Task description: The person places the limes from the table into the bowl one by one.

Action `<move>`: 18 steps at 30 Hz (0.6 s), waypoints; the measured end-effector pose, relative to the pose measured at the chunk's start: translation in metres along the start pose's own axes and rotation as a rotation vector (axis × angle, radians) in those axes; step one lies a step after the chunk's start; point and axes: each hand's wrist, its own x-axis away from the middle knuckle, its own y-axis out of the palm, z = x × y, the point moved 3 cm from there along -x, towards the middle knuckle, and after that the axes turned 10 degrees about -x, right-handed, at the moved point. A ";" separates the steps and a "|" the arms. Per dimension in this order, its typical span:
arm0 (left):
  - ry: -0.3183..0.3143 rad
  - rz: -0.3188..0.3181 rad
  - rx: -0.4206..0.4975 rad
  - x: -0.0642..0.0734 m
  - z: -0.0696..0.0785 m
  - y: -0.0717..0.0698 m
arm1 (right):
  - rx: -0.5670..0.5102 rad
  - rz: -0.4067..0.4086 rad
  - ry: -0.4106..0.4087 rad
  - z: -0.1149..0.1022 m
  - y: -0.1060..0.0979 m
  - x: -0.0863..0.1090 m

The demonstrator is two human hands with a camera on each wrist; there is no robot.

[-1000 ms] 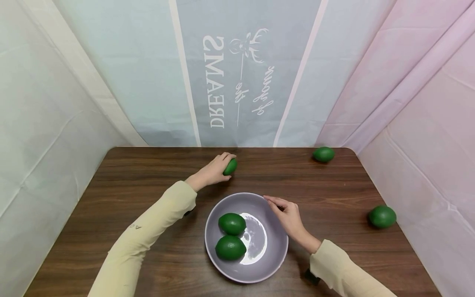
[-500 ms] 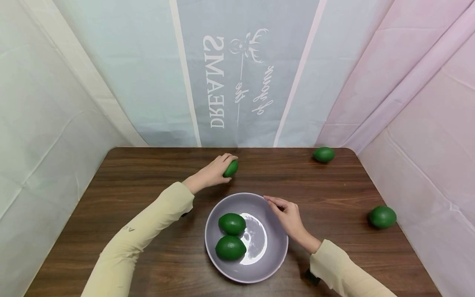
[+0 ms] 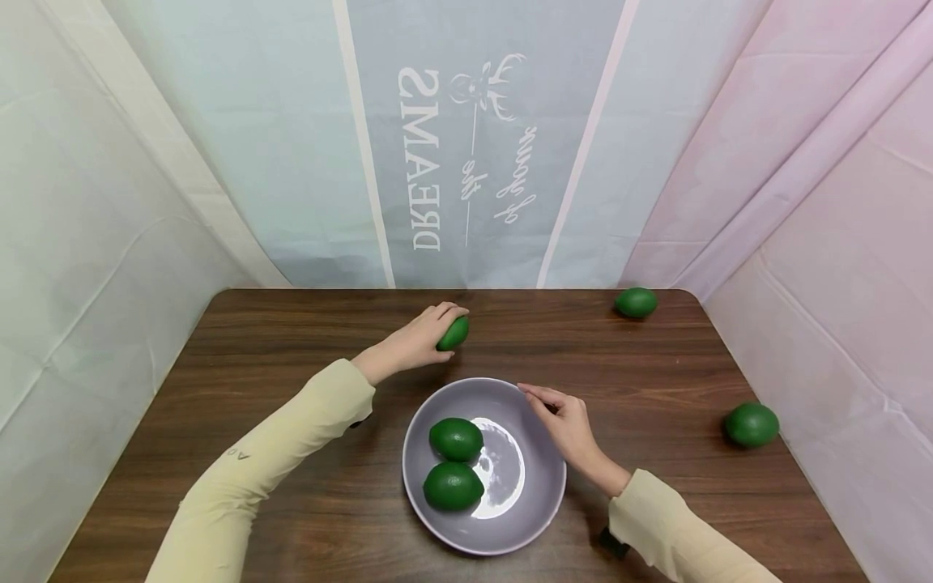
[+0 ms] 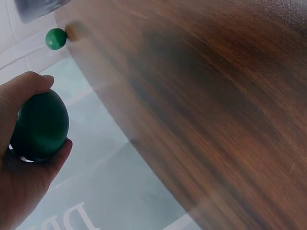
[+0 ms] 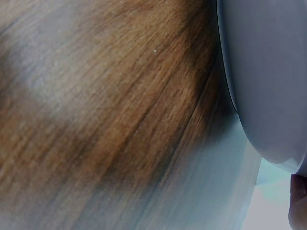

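My left hand (image 3: 417, 340) grips a green lime (image 3: 454, 333) beyond the bowl, thumb on one side and fingers on the other. The left wrist view shows that lime (image 4: 42, 125) large, held between thumb and fingers. Nearer the front, a round purple-grey bowl (image 3: 535, 518) stands on the wooden table, with two more limes lying on its left side, a farther lime (image 3: 456, 440) and a nearer lime (image 3: 453, 487). My right hand (image 3: 565, 425) pinches the bowl's rim at its far right. In the right wrist view the bowl's outer wall (image 5: 273, 72) fills the right edge, a fingertip (image 5: 298, 203) below it.
One lime (image 3: 636, 303) lies near the table's far right corner, and another lime (image 3: 751, 425) by the right edge. The brown wooden table (image 3: 306, 324) is enclosed by hanging cloth (image 3: 496, 259) at the back and both sides.
My left hand has shifted slightly toward me with the lime, and the left forearm has swung a little left. The right hand and the bowl stay where they were.
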 end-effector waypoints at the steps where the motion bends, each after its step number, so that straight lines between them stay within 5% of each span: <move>1: 0.003 0.001 -0.003 0.001 0.001 -0.001 | 0.001 0.000 -0.001 0.000 0.000 0.000; 18: 0.056 0.011 0.005 0.006 0.010 -0.011 | 0.001 0.004 0.015 -0.002 0.000 -0.002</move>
